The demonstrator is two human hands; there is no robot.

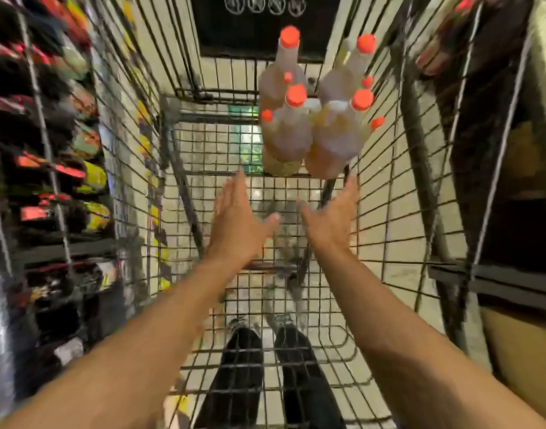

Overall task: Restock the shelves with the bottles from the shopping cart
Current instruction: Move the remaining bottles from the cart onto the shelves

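shelves (pixel 52 168) stand at far left, stocked and blurred. the left hand (pixel 239 221) and the right hand (pixel 333 221) both reach into the shopping cart (pixel 389 187) with fingers straight and spread; each grip is wide and holds nothing, touching no bottle. the bottles (pixel 315 119), orange-capped, stand clustered at the cart's far end, right of centre, just beyond the fingertips. risk: the cluster is tightly packed, so a fast two-handed reach could topple neighbouring bottles; smooth walls may slip in a loose grip.
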